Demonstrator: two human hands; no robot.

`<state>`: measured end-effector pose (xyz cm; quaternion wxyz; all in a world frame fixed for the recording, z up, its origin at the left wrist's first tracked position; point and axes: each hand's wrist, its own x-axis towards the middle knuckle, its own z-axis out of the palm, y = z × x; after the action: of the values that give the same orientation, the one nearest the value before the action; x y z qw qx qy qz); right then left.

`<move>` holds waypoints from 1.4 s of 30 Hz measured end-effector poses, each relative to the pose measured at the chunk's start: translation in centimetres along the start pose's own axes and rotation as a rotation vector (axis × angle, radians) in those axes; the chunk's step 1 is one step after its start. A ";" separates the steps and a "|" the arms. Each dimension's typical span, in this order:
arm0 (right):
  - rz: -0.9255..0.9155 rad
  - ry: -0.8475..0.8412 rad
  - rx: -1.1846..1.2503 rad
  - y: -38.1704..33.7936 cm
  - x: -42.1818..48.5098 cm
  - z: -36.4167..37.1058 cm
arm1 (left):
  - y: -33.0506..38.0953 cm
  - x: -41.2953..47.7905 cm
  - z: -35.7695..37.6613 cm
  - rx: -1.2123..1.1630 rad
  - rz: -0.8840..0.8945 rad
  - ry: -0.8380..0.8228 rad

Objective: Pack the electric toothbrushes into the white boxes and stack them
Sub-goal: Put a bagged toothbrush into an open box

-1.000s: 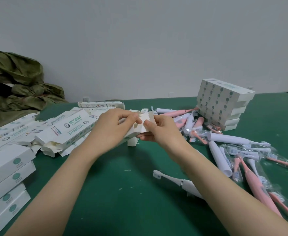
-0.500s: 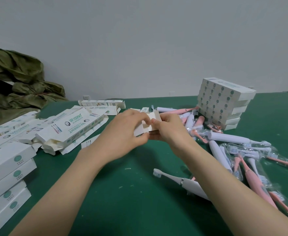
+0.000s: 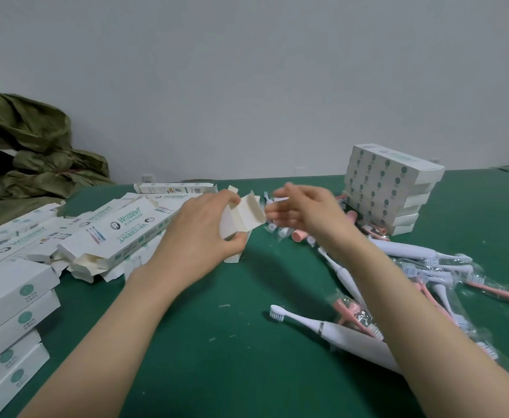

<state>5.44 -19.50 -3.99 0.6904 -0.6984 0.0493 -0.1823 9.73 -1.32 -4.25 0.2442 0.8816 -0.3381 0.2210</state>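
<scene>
Green table (image 3: 223,351): L hand (image 3: 199,233) grips open white box (image 3: 244,215).

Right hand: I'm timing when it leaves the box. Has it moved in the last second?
Yes. The right hand has shifted right, away from the small white cardboard box and toward the tall stack of white boxes.

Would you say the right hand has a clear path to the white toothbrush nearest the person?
Probably yes: the right hand holds nothing, and the white toothbrush lies uncovered on the green table beside that forearm.
</scene>
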 end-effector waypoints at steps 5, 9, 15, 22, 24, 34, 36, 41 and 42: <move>-0.023 0.136 -0.871 3.4 4.1 -3.8 | -1.4 0.4 -0.5 0.014 -0.104 0.050; -0.008 -0.124 -1.404 6.4 6.2 -3.0 | -1.9 0.4 -0.5 0.004 -0.117 0.035; -0.218 -0.160 -1.872 8.2 6.3 -1.3 | -2.2 0.6 -0.8 -0.043 -0.136 0.053; -0.387 -0.129 -1.767 6.2 4.8 -1.0 | -2.1 0.7 -0.7 -0.049 -0.133 0.059; -0.398 -0.058 -1.638 4.6 3.8 -0.6 | -2.2 0.7 -0.5 -0.044 -0.131 0.060; -0.511 0.541 -0.314 -1.5 0.1 -2.2 | -3.1 0.2 1.5 0.087 -0.182 0.006; -0.452 0.549 -0.069 -2.4 -0.1 -2.4 | -3.3 0.2 1.6 0.091 -0.203 -0.002; -0.377 0.501 0.346 -3.6 -0.7 -2.1 | -3.4 0.2 1.7 0.047 -0.219 -0.006; -0.369 0.484 0.354 -3.6 -0.8 -1.7 | -3.3 0.2 1.7 0.034 -0.210 0.000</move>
<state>3.46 -20.72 -0.61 0.7245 -0.5015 0.0522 -0.4700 12.58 -0.27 -6.38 0.2512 0.9161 -0.2399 0.2001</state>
